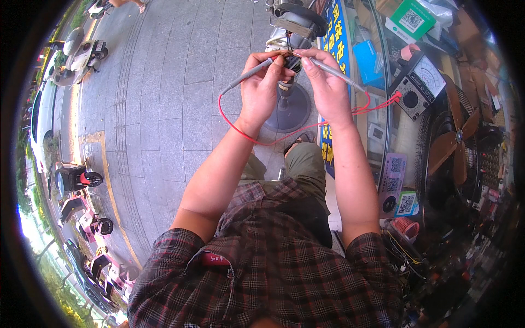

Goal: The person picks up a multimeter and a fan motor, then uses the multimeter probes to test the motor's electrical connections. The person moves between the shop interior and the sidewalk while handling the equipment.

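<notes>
My left hand (259, 93) is closed on a grey test probe (245, 76) that slants outward to the left, its red lead (231, 121) looping below my wrists. Another grey test probe (343, 78) sits in my right hand (330, 94), which is closed too and tilts it outward to the right. The fingertips of both hands meet at thin dark wires (289, 44) hanging from a fan motor (292, 39) on a stand with a round grey base (289, 112). Fingers hide the probe tips. Red leads run to an analog multimeter (416, 86) on the right.
A glass counter (377, 128) with a blue sign panel (339, 38) stands along my right. Beyond it lie a fan with brown blades (458, 134), boxes and many loose parts. Grey paving (169, 93) stretches left towards parked scooters (90, 54).
</notes>
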Demonstrator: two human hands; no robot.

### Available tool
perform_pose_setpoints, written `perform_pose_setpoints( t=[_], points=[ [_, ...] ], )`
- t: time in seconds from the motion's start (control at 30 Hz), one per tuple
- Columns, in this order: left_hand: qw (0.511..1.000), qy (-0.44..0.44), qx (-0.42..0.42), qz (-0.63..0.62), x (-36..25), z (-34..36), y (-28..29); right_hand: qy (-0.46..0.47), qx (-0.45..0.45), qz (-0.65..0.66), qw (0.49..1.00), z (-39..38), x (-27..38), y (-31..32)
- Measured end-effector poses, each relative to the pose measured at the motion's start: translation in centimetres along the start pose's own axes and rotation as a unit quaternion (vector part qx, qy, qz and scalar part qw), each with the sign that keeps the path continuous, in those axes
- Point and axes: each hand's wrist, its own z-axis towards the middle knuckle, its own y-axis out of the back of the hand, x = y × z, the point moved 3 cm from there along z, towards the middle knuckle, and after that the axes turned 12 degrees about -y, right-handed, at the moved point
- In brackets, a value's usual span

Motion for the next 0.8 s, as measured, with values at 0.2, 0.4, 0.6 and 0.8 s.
perform_pose_setpoints(
  t=[0.2, 0.4, 0.6, 0.8],
  points=[
    [1.000, 0.003, -0.002, 0.001, 0.20, -0.05, 0.02, 0.034, -0.014, -0.034, 0.999, 0.05, 0.09, -0.21],
    [1.000, 0.003, -0.001, 0.002, 0.30, -0.06, 0.13, 0.041, -0.019, -0.049, 0.998, 0.05, 0.04, -0.26],
    [1.000, 0.001, -0.001, 0.003, 0.19, -0.06, 0.04, 0.047, -0.031, -0.073, 0.996, 0.01, 0.15, -0.33],
    [1.000, 0.001, -0.002, -0.004, 0.04, -0.08, -0.09, 0.039, -0.024, -0.054, 0.997, -0.23, 0.12, -0.18]
  ],
)
